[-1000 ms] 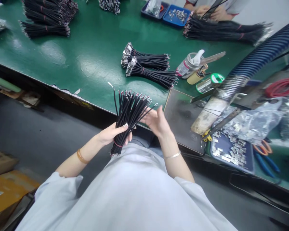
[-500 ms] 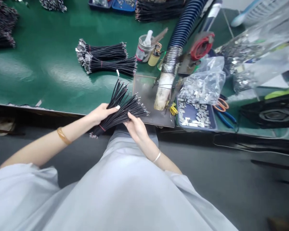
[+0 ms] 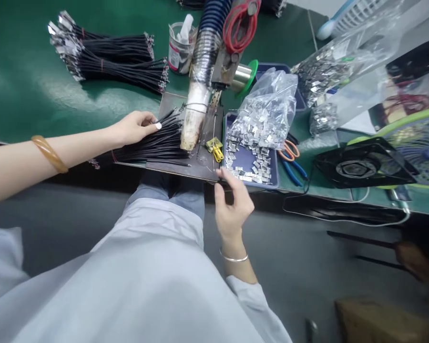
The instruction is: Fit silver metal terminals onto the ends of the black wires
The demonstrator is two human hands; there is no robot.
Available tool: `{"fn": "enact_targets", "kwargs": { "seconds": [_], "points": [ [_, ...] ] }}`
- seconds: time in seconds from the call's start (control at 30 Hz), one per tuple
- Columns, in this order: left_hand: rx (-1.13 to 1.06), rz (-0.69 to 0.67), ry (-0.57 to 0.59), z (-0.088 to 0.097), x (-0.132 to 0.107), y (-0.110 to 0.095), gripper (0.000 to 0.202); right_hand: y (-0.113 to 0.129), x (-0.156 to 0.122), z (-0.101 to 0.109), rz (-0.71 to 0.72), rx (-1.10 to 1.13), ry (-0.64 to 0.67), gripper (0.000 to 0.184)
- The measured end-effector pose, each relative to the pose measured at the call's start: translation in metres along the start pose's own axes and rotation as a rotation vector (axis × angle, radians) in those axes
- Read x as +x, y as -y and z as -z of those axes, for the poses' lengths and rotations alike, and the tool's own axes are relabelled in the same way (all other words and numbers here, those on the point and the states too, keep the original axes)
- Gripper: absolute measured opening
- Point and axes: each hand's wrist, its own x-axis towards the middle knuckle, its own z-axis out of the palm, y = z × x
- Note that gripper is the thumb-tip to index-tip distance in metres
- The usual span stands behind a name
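A bundle of black wires (image 3: 152,150), with bare metal tips fanned to the right, lies at the table's front edge, partly on a dark board (image 3: 171,101). From above, my left hand (image 3: 137,127) grips some of its upper wires, thumb and fingers curled in. My right hand (image 3: 234,202) is apart from the bundle, just in front of a blue tray (image 3: 276,166) of small metal connectors. Its thumb and forefinger stand a little apart, and nothing shows between them. Left of the tray sits a small yellow part (image 3: 217,151).
A ribbed exhaust hose (image 3: 203,62) hangs down over the board, beside a solder spool (image 3: 241,78). Two tied wire bundles (image 3: 121,71) lie at the back left. Right of the tray are blue-handled pliers (image 3: 292,172) and a black fan (image 3: 364,166).
The wire bundle has gone from above my lap onto the table and board. My right hand has let go of it and moved right, to the tray. The view has shifted right.
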Motion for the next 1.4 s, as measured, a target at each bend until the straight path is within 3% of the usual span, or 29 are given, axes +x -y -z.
{"fn": "enact_targets", "kwargs": {
  "seconds": [0.07, 0.13, 0.23, 0.33, 0.43, 0.5, 0.57, 0.63, 0.77, 0.87, 1.1, 1.3, 1.4],
  "points": [
    [0.122, -0.057, -0.042, -0.005, 0.002, -0.003, 0.020, -0.019, 0.014, 0.006, 0.124, -0.166, -0.015, 0.028],
    [0.244, -0.104, -0.085, -0.011, 0.006, -0.008, 0.019, -0.032, 0.028, 0.003, 0.190, -0.215, 0.057, 0.020],
    [0.376, -0.142, -0.127, -0.017, 0.013, -0.018, 0.022, -0.034, 0.038, 0.000, 0.227, -0.162, 0.112, 0.019],
    [0.468, -0.188, -0.165, -0.020, 0.011, -0.020, 0.027, -0.023, 0.032, 0.014, 0.269, 0.021, 0.135, 0.021],
    [0.514, -0.412, -0.336, -0.023, -0.008, -0.009, 0.032, -0.012, 0.022, 0.040, 0.376, 0.144, 0.193, 0.030],
    [0.505, -0.613, -0.445, -0.031, -0.024, 0.004, 0.023, -0.010, 0.021, 0.055, 0.434, 0.047, 0.154, 0.034],
    [0.494, -0.808, -0.420, -0.045, -0.038, 0.016, 0.024, -0.012, 0.026, 0.064, 0.458, -0.165, 0.063, 0.029],
    [0.503, -0.897, -0.389, -0.062, -0.044, 0.025, 0.026, -0.017, 0.037, 0.067, 0.411, -0.400, -0.022, 0.022],
    [0.471, -0.862, -0.441, -0.088, -0.043, 0.028, 0.031, -0.033, 0.061, 0.067, 0.163, -0.576, -0.062, 0.026],
    [0.390, -0.882, -0.415, -0.092, -0.045, 0.027, 0.032, -0.043, 0.074, 0.066, 0.080, -0.588, 0.000, 0.014],
    [0.055, -0.992, -0.088, -0.083, -0.066, 0.019, 0.025, -0.055, 0.109, 0.050, 0.040, -0.429, 0.259, 0.011],
    [-0.268, -0.596, 0.223, -0.086, -0.069, 0.012, 0.024, -0.055, 0.134, 0.048, -0.113, -0.384, 0.512, 0.015],
    [-0.524, -0.401, 0.278, -0.088, -0.072, 0.012, 0.018, -0.050, 0.130, 0.047, -0.108, -0.441, 0.486, 0.013]
  ]
}}
